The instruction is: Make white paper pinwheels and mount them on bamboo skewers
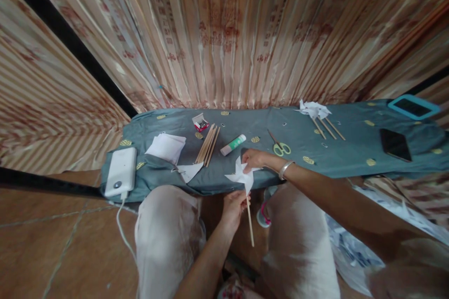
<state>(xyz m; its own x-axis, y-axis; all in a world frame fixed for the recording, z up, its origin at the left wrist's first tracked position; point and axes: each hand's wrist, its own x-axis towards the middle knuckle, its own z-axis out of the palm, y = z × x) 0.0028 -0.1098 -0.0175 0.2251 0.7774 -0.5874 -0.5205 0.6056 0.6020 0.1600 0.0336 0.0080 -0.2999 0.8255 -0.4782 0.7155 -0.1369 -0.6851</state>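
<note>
A white paper pinwheel [242, 176] on a thin wooden stick [250, 224] is held over the near edge of the cloth-covered table. My left hand [233, 208] is closed around the stick just below the paper blades. With fingers bent, my right hand [253, 160] grips the pinwheel's paper at its upper right; the fingertips are partly hidden. Just beyond lies a glue stick [233, 145] with a white and green label. Green-handled scissors [281, 148] rest to the right of it. Several loose wooden sticks [209, 145] lie to the left.
White paper sheets [166, 148] and a small open box of pins [200, 123] are on the left, near a white power bank [121, 172] with a cable. Finished pinwheels [315, 110], a black phone [395, 145] and a blue-framed device [414, 106] lie right. A curtain [224, 32] hangs behind.
</note>
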